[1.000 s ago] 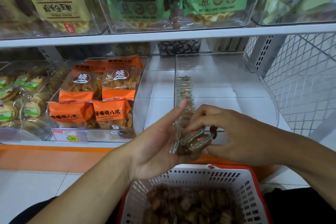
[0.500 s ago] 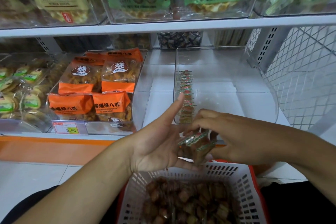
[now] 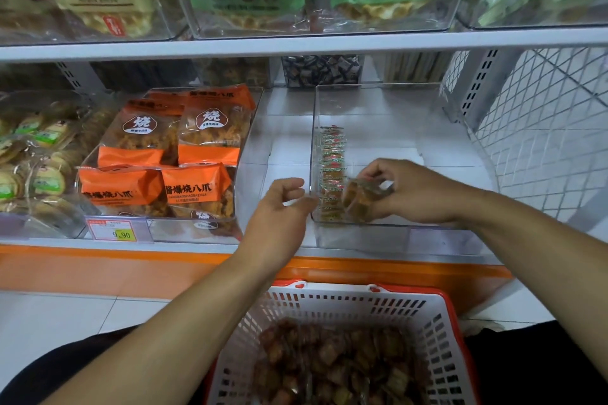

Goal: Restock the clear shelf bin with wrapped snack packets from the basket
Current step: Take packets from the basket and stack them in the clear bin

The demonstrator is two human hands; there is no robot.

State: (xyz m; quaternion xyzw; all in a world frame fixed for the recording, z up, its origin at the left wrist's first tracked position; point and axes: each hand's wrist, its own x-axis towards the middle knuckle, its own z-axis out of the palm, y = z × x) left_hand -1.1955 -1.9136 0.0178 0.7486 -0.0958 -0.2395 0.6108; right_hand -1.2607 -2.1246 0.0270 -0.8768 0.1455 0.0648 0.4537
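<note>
White shop shelving is carrying the clear plastic shelf bin (image 3: 388, 115), where my right hand (image 3: 414, 194) is pinching small brown wrapped snack packets (image 3: 357, 199). I am holding them just right of the upright packet row (image 3: 332, 171) running front to back along the bin's left wall, while my left hand (image 3: 283, 207) is hanging loosely curled and holding nothing outside that wall.

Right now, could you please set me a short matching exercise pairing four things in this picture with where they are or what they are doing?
Things:
1. right hand
2. left hand
3. basket
4. orange bags

States:
A. holds loose brown snack packets, below the shelf
B. holds nothing, just outside the clear bin
C. grips snack packets inside the clear bin
D. fill the neighbouring bin on the left

Pairs: 1-C, 2-B, 3-A, 4-D
</note>
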